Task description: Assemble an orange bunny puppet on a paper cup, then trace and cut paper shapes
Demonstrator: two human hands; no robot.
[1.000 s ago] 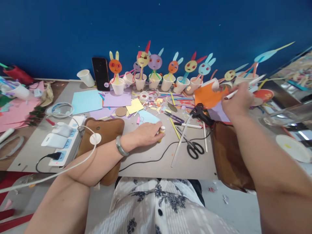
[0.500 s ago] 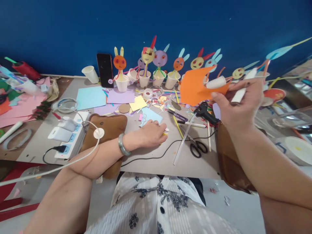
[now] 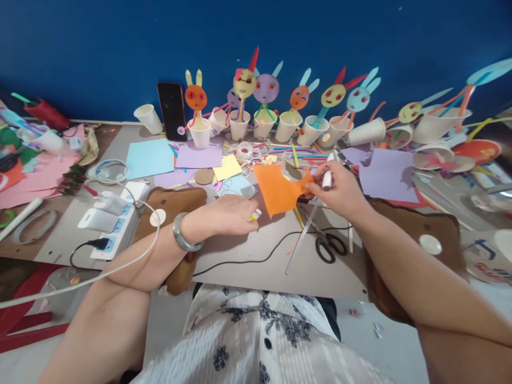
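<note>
My right hand (image 3: 338, 186) pinches a sheet of orange paper (image 3: 276, 186) with a cut-out edge, low over the table. A white marker (image 3: 327, 180) is also gripped in that hand, its dark end toward me. My left hand (image 3: 236, 214), with a bangle on the wrist, rests closed near the table's middle. A small white and yellow piece (image 3: 255, 214) pokes out from its fingers; its kind cannot be made out. Light-blue paper (image 3: 236, 185) with drawn outlines lies just beyond that hand. Black-handled scissors (image 3: 331, 248) and a clear glue stick (image 3: 300, 240) lie nearer me.
Paper cups (image 3: 199, 133) bearing rabbit-faced figures line the blue wall. A phone (image 3: 172, 112) leans there. Purple sheets (image 3: 388, 173), scraps and straws cover the back. A power strip (image 3: 120, 224) with cables stands left; brown cushions (image 3: 420, 240) lie on both sides.
My right hand has come down and left with the orange paper and marker, from in front of the cups to the table. My left hand has drawn slightly back to the left.
</note>
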